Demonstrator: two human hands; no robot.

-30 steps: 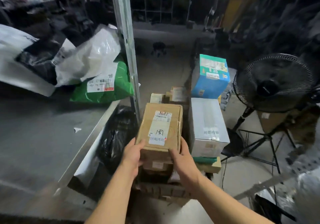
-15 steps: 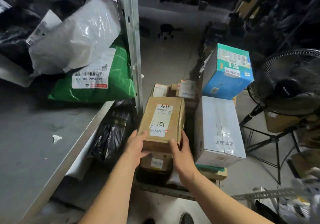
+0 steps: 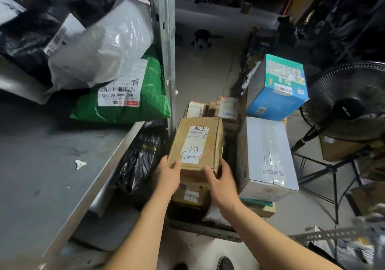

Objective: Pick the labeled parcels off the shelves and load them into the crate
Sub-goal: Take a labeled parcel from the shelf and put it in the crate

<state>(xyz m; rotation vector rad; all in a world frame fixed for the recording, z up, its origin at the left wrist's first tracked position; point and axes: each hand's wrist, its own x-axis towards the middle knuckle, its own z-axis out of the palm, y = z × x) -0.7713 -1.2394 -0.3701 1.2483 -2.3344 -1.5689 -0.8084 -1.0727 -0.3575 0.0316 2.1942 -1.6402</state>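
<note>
Both hands clamp the near end of the box (image 3: 196, 144): left hand (image 3: 167, 177) at its 7 o'clock corner, right hand (image 3: 218, 179) at 5 o'clock, thumbs on top; the box sits at centre on the stacked parcels, just beside the white carton (image 3: 268, 155) at 3 o'clock. Judged best: lower it level, let it settle on the small box (image 3: 192, 194) beneath before letting go; keep fingers out of the gap. Against half a second ago the grip is unchanged; the view has drawn closer and the green bag (image 3: 129, 94) at 10 o'clock looms larger.
</note>
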